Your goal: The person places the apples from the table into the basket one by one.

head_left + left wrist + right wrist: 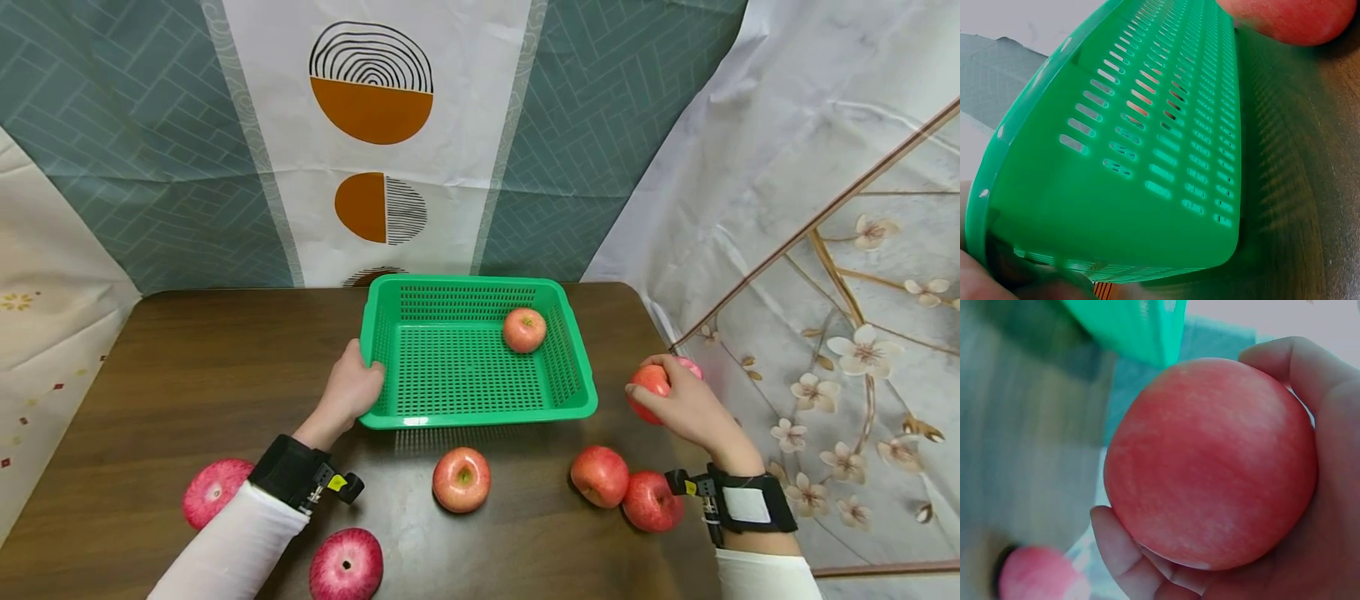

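Note:
A green plastic basket (pixel 480 421) with slotted walls stands on the table, one apple (pixel 524 330) lying in its far right corner. My left hand (pixel 356 385) grips the basket's left rim, and the left wrist view shows the basket wall (pixel 1104 206) close up beside those fingers. To the right of the basket my right hand (pixel 686 404) holds a red apple (pixel 1210 465), fingers and thumb curled round its sides. Behind that hand a pinkish fruit (pixel 690 367) is partly hidden; in the right wrist view a blurred pink fruit (pixel 1041 575) sits lower left.
On the brown table (pixel 225 375), an apple (pixel 461 480) lies in front of the basket. Two more apples, one (pixel 600 476) touching another (pixel 652 501), lie at front right. Dark pink fruits, one (pixel 217 492) and another (pixel 347 564), lie near the left forearm. Patterned cloth (pixel 615 125) hangs behind.

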{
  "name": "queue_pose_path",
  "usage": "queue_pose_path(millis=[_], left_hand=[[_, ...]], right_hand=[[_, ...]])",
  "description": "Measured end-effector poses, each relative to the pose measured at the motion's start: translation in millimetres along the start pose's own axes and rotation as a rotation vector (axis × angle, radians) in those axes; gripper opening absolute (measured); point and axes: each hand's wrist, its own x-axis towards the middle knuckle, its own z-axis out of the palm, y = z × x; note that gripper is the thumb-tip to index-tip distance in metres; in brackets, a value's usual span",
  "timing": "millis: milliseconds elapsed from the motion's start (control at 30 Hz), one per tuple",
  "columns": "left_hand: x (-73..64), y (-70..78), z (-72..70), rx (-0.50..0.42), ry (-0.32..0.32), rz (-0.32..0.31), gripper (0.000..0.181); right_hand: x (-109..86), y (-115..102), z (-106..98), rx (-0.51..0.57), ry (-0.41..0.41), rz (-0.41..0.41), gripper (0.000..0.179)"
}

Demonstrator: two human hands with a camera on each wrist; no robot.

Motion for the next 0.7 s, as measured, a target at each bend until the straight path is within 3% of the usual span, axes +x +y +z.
queue_pose_path(millis=[333,700], left_hand=[[-0.4,0.0,-1.9,0.006,0.012,-0.004,0.039],[-0.5,-1.6,0.8,-0.011,0.006,0.0,0.039]], right_hand=[[29.1,-59.3,10.3,0.027,0.03,-0.217,0.041],[47.2,-83.5,30.5,-0.06,-0.041,-0.326,0.047]])
